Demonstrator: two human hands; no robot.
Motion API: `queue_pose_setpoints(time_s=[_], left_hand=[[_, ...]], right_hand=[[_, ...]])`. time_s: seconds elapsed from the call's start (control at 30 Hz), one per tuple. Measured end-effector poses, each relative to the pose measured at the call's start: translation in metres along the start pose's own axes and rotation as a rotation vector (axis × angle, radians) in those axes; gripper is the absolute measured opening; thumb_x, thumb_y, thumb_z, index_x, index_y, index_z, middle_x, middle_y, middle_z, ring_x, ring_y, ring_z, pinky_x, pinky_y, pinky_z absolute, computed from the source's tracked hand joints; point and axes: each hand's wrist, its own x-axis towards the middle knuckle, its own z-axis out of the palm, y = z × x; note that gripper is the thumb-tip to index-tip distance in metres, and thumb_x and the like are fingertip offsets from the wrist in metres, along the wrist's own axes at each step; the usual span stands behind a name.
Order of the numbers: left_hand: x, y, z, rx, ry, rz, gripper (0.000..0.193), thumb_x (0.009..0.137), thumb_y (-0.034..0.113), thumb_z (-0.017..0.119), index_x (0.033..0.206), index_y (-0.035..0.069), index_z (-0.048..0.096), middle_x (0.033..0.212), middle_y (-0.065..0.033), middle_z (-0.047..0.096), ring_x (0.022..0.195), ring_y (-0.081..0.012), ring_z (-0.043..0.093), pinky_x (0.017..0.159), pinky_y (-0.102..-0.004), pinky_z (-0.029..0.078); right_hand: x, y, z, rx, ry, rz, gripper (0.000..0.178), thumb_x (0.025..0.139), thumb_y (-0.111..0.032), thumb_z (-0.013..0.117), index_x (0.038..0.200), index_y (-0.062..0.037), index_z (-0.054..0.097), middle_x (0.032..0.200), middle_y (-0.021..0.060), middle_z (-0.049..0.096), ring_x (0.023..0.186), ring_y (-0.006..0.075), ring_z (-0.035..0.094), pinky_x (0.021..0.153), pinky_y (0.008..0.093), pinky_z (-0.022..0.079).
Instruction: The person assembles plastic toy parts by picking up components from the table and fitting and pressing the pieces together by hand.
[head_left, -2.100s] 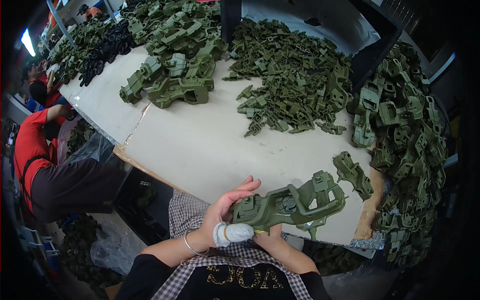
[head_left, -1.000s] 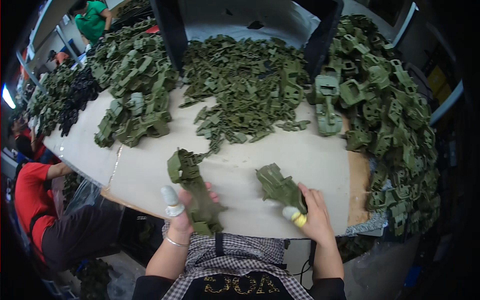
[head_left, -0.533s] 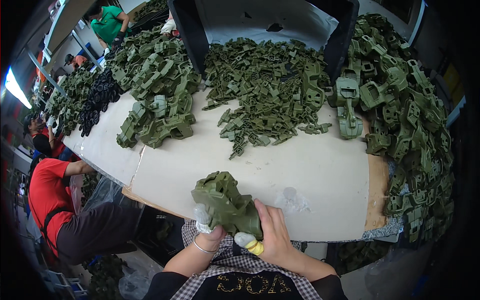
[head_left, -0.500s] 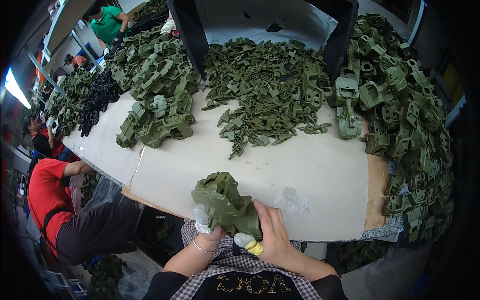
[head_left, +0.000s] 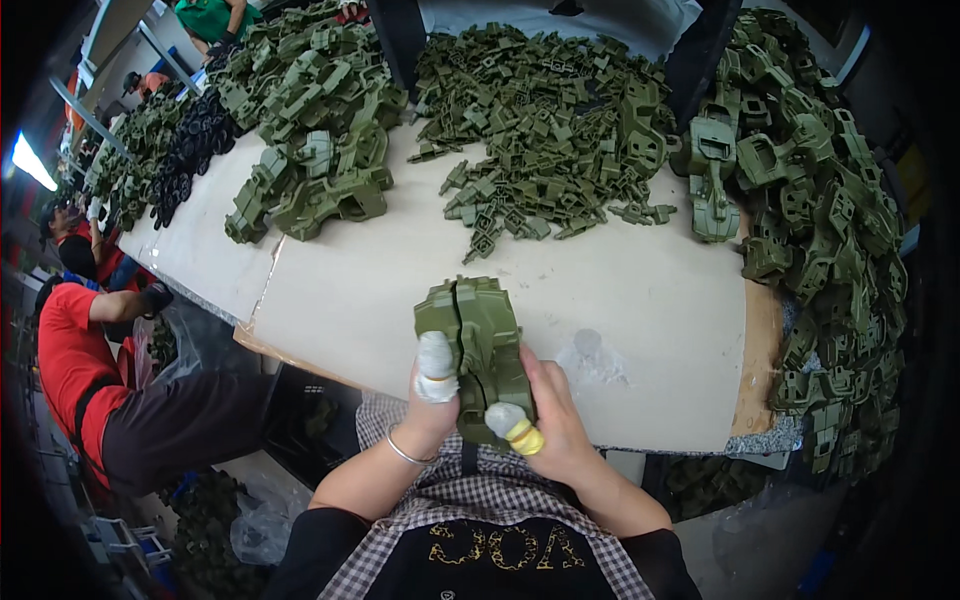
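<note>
Between my two hands is a green plastic toy vehicle body (head_left: pixel 488 345), held upright above the table's near edge. A dark seam runs along its length, as if two shell halves sit side by side. My left hand (head_left: pixel 432 385) grips its left side, the white-wrapped thumb lying on the face. On the lower right, my right hand (head_left: pixel 548 415) is closed around it, its thumb wrapped in white and yellow. The fingers behind the body are hidden. Beyond it lies a heap of small green plastic parts (head_left: pixel 540 140).
Larger green shells (head_left: pixel 335 180) are piled at the left and more shells (head_left: pixel 800 200) at the right. Black ring-like parts (head_left: pixel 195 150) lie far left. A dark bin (head_left: pixel 700 80) stands behind the small parts. A co-worker in red (head_left: pixel 75 370) is close on my left.
The vehicle body has turned from tilted to upright, its seam now facing me. My left hand has risen along its side. The view has shifted, and the co-worker's gloved hand now shows.
</note>
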Motion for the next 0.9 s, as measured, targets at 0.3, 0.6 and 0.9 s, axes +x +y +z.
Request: queue_pose_setpoints(time_s=[0.3, 0.6, 0.9], left_hand=[[0.011, 0.003, 0.017, 0.181, 0.093, -0.051, 0.059, 0.089, 0.052, 0.040, 0.123, 0.004, 0.043, 0.115, -0.0097, 0.054, 0.102, -0.0196, 0.055, 0.089, -0.0344, 0.045], [-0.001, 0.015, 0.012, 0.057, -0.128, -0.166, 0.057, 0.091, 0.045, 0.041, 0.130, 0.003, 0.035, 0.126, -0.0102, 0.046, 0.112, -0.0186, 0.049, 0.095, -0.0339, 0.040], [-0.012, -0.003, 0.013, 0.387, -0.154, 0.031, 0.048, 0.088, 0.015, 0.052, 0.129, 0.003, 0.033, 0.127, -0.0105, 0.043, 0.117, -0.0190, 0.042, 0.098, -0.0324, 0.033]], right_hand=[[0.005, 0.014, 0.010, 0.107, 0.079, 0.047, 0.082, 0.072, -0.015, 0.067, 0.134, 0.0039, 0.018, 0.103, 0.0203, 0.042, 0.096, 0.0353, 0.042, 0.086, 0.0419, 0.035], [0.020, -0.012, -0.026, 0.570, 0.242, 0.129, 0.075, 0.077, -0.013, 0.061, 0.137, -0.0009, 0.019, 0.131, 0.0150, 0.036, 0.118, 0.0257, 0.040, 0.099, 0.0350, 0.032], [0.037, -0.009, -0.011, 0.292, 0.249, 0.009, 0.061, 0.078, -0.002, 0.055, 0.133, -0.0005, 0.029, 0.128, 0.0168, 0.042, 0.117, 0.0247, 0.045, 0.097, 0.0346, 0.034]])
